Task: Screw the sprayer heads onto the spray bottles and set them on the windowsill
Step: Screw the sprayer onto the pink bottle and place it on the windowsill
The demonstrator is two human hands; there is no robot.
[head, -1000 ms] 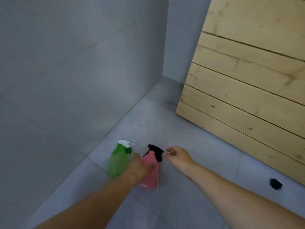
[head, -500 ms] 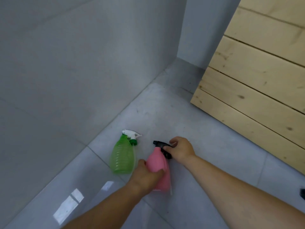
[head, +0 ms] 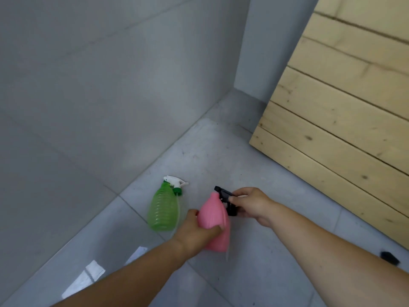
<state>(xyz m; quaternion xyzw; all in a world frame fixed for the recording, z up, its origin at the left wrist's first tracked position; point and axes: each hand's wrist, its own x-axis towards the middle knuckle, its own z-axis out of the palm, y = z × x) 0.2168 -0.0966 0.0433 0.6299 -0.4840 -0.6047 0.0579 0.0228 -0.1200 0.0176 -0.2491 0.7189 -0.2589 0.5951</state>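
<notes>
left hand [head: 197, 234] gripping pink bottle [head: 213, 220], right hand [head: 251, 204] fingers pinching black sprayer head [head: 226, 199], green bottle [head: 163, 209] beside

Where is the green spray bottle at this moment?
The green spray bottle stands on the grey floor near the wall, low in the head view, just left of the pink bottle that the left hand grips.

1. Two spray bottles: one pink bottle [head: 213, 214] and one green bottle [head: 163, 210].
2. Two sprayer heads: one black sprayer head [head: 226, 199], one white sprayer head [head: 174, 182].
3. Two of my hands: my left hand [head: 195, 234], my right hand [head: 252, 203].
4. One small black object [head: 389, 257] on the floor.
</notes>
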